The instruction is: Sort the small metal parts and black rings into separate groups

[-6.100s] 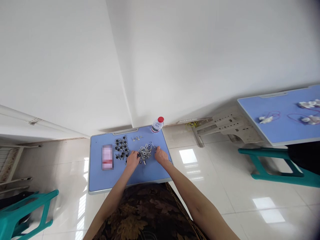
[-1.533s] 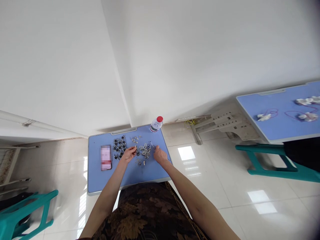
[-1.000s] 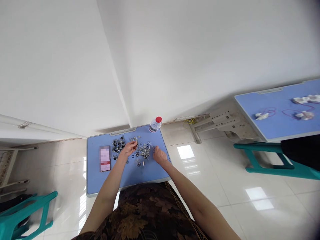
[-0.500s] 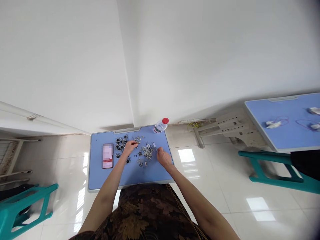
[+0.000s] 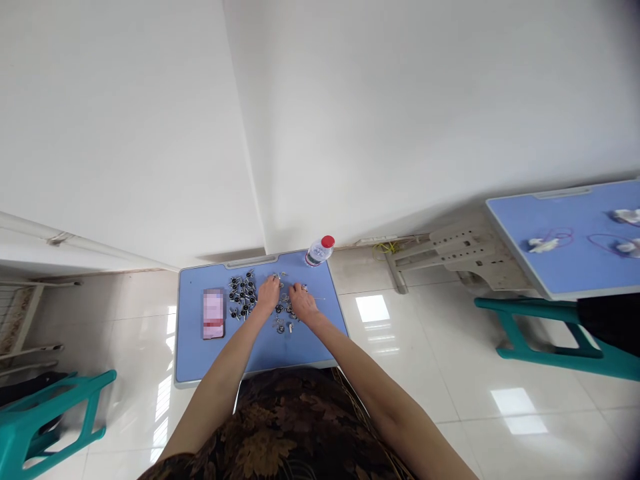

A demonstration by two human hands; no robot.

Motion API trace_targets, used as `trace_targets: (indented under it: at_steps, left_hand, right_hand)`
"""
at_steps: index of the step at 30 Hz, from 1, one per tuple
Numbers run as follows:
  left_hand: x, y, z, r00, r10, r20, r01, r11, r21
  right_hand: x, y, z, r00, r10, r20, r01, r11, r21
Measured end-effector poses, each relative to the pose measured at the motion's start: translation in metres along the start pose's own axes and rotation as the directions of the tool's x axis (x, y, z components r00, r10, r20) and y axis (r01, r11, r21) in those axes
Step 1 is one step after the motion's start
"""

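Observation:
My left hand (image 5: 269, 293) is closed at the small metal parts (image 5: 283, 274) near the back middle of the blue table (image 5: 260, 352); whatever its fingertips pinch is too small to make out. Close to its right, my right hand (image 5: 303, 304) reaches down over a pile of small rings and metal pieces (image 5: 286, 309), fingers bent. A thin, light rod (image 5: 320, 298) sticks out to the right from under that hand, seemingly held in it. Black-headed metal parts (image 5: 245, 293) lie in a cluster left of my left hand. Loose small parts (image 5: 281, 329) lie nearer to me.
A phone (image 5: 213, 313) lies at the table's left. A clear bottle with a red cap (image 5: 320, 251) stands at the back right corner, near the white wall. Green stools (image 5: 95, 407) flank the table. Another blue table (image 5: 575, 267) with white items is far right.
My right hand has moved left from the table's right side onto the pile of rings, close to my left hand. My left hand has shifted slightly right and forward.

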State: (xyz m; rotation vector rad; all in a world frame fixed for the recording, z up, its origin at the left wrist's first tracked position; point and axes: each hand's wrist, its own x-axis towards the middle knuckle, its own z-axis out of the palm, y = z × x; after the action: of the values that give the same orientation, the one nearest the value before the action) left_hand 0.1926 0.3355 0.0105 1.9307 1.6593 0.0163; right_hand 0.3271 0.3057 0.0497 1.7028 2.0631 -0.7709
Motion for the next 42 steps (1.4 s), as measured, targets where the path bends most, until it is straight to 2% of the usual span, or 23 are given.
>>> trace_targets:
  at_steps: [5,7,10,14,19,22,24,27,29,33,38,42]
  left_hand:
    - [0.000,0.001,-0.003,0.999,-0.015,-0.038,0.014,0.999,-0.033]
    - [-0.004,-0.001,-0.004,0.997,-0.017,-0.078,0.014,0.999,-0.044]
    - [-0.019,-0.008,-0.001,0.994,0.012,-0.108,-0.018,0.998,-0.054]
    - [-0.045,-0.015,0.014,0.999,0.015,-0.050,-0.017,0.999,-0.034]
    - [-0.062,-0.007,0.034,1.000,0.023,0.015,-0.022,0.998,-0.051]
    - [-0.064,-0.002,0.036,0.999,0.021,0.037,-0.018,0.997,-0.080]
    - [-0.065,-0.001,0.034,1.000,0.005,0.030,-0.002,0.997,-0.082]
    - [-0.064,0.000,0.029,1.000,0.007,0.016,-0.006,0.998,-0.069]
    - [-0.061,0.004,0.025,0.998,0.055,0.017,-0.054,0.997,-0.056]
    - [-0.051,0.023,0.023,0.988,0.140,0.063,-0.142,0.990,0.024]
    - [-0.040,0.044,0.024,0.988,0.069,0.137,-0.090,0.985,0.150]
    - [-0.042,0.042,0.024,0.986,0.026,0.167,-0.057,0.982,0.181]
  right_hand:
    - [-0.011,0.003,0.008,0.993,-0.115,0.007,0.115,0.992,0.058]
    - [-0.016,0.009,0.010,0.997,-0.076,-0.029,0.079,0.989,0.125]
    - [-0.024,0.022,0.014,0.996,0.062,-0.065,-0.046,0.975,0.215]
    - [-0.035,0.033,0.027,0.989,0.142,-0.039,-0.126,0.955,0.267]
    - [-0.037,0.025,0.045,0.995,0.095,-0.041,-0.079,0.956,0.284]
    - [-0.037,0.019,0.051,0.996,0.064,-0.062,-0.040,0.944,0.327]
    - [-0.038,0.020,0.052,0.993,0.091,-0.081,-0.054,0.924,0.379]
    - [-0.041,0.029,0.053,0.973,0.200,-0.111,-0.129,0.882,0.454]
    - [-0.041,0.036,0.051,0.956,0.268,-0.122,-0.181,0.861,0.475]
    - [-0.033,0.041,0.043,0.924,0.364,-0.119,-0.276,0.847,0.454]
    - [-0.017,0.036,0.029,0.905,0.421,-0.068,-0.355,0.831,0.428]
    - [-0.011,0.034,0.024,0.906,0.418,-0.061,-0.354,0.830,0.430]
